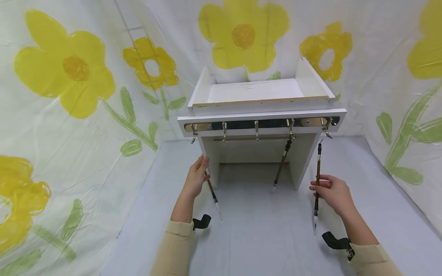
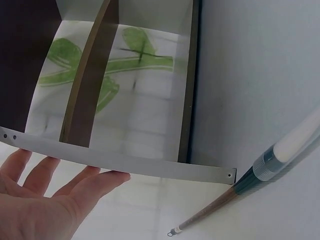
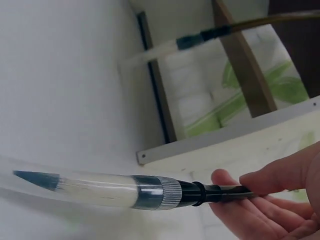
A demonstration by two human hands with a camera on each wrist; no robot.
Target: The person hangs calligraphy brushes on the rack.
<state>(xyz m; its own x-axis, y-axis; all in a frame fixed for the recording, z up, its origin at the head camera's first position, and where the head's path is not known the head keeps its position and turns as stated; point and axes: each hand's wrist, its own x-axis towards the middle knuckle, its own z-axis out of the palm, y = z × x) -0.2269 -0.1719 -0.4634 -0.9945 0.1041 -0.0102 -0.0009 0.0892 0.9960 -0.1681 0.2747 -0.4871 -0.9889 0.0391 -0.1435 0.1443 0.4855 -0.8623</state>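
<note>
One brush (image 1: 282, 163) already hangs on the rack (image 1: 262, 124). My right hand (image 1: 334, 193) pinches a second brush (image 1: 317, 188) under the 3 o'clock hook; left hand (image 1: 196, 179) grips a third brush (image 1: 213, 193), unhung.

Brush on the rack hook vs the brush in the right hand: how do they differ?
The hooked brush hangs free from a hook, touched by no hand; the right-hand brush is pinched mid-shaft by the right hand. The hooked brush slants down-left under the rack; the right-hand brush stands near vertical beside it. Both are dark-handled, tips down in clear caps.
</note>
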